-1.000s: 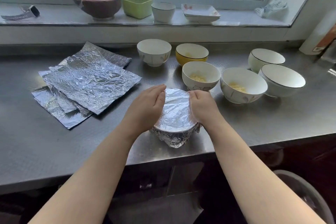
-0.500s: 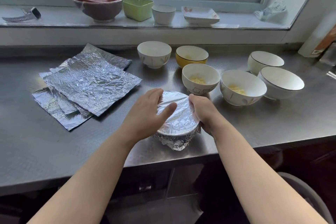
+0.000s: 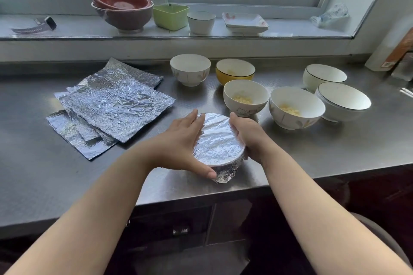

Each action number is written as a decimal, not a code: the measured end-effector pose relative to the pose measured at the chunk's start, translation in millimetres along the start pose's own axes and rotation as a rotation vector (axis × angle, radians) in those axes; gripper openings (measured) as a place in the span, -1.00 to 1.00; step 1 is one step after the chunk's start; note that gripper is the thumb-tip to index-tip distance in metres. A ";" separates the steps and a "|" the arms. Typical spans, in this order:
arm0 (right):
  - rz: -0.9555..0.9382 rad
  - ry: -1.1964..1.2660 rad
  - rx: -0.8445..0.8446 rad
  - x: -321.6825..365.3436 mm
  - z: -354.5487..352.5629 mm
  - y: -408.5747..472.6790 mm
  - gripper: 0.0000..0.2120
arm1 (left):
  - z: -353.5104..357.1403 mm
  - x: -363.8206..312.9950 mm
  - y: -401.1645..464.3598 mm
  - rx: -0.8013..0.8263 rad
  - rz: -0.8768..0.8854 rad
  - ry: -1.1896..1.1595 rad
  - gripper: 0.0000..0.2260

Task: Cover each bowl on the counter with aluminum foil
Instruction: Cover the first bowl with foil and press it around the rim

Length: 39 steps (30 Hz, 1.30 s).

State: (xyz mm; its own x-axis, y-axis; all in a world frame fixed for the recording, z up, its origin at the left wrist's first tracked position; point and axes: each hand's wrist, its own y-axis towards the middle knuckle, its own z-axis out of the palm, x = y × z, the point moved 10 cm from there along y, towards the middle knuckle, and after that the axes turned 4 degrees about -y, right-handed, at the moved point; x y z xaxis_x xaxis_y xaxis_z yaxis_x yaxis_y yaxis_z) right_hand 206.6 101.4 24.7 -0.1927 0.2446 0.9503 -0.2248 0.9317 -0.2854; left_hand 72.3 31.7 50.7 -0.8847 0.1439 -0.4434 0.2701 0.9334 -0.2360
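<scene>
Fingers of the left hand (image 3: 178,140) lie nearly straight along the left rim of the foil-covered bowl (image 3: 218,144), the thumb curled round the near wall and pressing the crimped foil low at the front. Fingers of the right hand (image 3: 248,136) curve round the right rim, so both hands grip the bowl between them. It stands upright just below the middle of the frame, near the front edge of the steel table (image 3: 335,152), its mouth facing up; being round, it has no long axis to speak of. Its foil top is stretched flat and wrinkled, with the skirt folded down the sides.

At centre left lies a fanned stack of foil sheets (image 3: 111,105), flat, well apart from the hands. Beyond the covered bowl stand six uncovered bowls: a white bowl (image 3: 190,69) and a yellow bowl (image 3: 234,71) at the back, a cartoon-printed bowl (image 3: 245,96) just behind the right hand, a flower-printed bowl (image 3: 297,107) to its right, both holding pale yellow pieces, and two black-rimmed bowls (image 3: 342,100) at the far right, touching or nearly so.

On the windowsill (image 3: 78,31) across the top stand stacked red-brown bowls (image 3: 123,11), a green container (image 3: 171,17), a white cup (image 3: 201,22), square plates (image 3: 244,22) and a watch (image 3: 42,25).
</scene>
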 end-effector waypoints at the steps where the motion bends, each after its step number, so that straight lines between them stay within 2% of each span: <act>1: -0.051 -0.031 -0.030 4.5 -2.8 0.2 -0.51 | -0.6 -1.0 -0.7 -0.007 0.003 0.003 0.26; 3: -0.203 -0.207 -0.117 22.1 -12.6 -3.7 -0.50 | -1.1 -2.1 -0.6 -0.007 0.000 0.020 0.25; 5: -0.374 -0.410 -0.264 45.0 -25.5 -18.2 -0.71 | -1.0 -2.3 -0.9 -0.002 -0.004 0.030 0.24; 6: -0.417 -0.475 -0.320 50.8 -29.6 -22.8 -0.74 | -1.1 -2.4 -1.2 -0.003 -0.007 0.030 0.24; 10: -0.383 -0.573 -0.323 45.8 -22.1 -23.0 -0.79 | -1.1 -3.2 -1.0 -0.011 -0.012 0.032 0.24; 19: -0.281 -0.484 -0.268 34.5 -26.2 -11.8 -0.79 | -2.3 -3.9 -0.5 -0.068 -0.003 0.019 0.24; 23: -0.257 -0.465 -0.240 28.3 -26.8 -7.4 -0.72 | -2.4 -6.0 -3.5 -0.086 -0.013 0.006 0.23; 28: -0.162 -0.260 -0.147 20.4 -28.9 -1.8 -0.63 | -0.5 -7.4 -5.8 -0.106 -0.063 -0.015 0.22; 30: -0.190 -0.283 -0.155 19.5 -31.3 -3.0 -0.61 | -0.8 -7.6 -5.7 -0.116 -0.077 -0.024 0.23; 33: -0.206 -0.387 -0.167 13.8 -29.0 -5.4 -0.77 | -0.7 -8.1 -5.4 -0.125 -0.089 -0.028 0.23; 36: -0.250 -0.401 -0.197 12.8 -26.6 -2.4 -0.68 | -0.5 -6.7 -3.9 -0.139 -0.097 -0.034 0.24; 39: -0.266 -0.384 -0.201 7.7 -26.7 -1.4 -0.67 | 0.6 -5.1 -3.5 -0.164 -0.093 -0.055 0.24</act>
State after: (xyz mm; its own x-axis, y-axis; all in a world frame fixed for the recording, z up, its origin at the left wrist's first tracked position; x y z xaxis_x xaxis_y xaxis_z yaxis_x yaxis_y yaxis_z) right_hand 230.9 109.1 35.7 -0.4996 -0.0893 0.8616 -0.1330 0.9908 0.0255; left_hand 76.1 27.4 53.3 -0.8796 0.0404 -0.4739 0.1187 0.9835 -0.1364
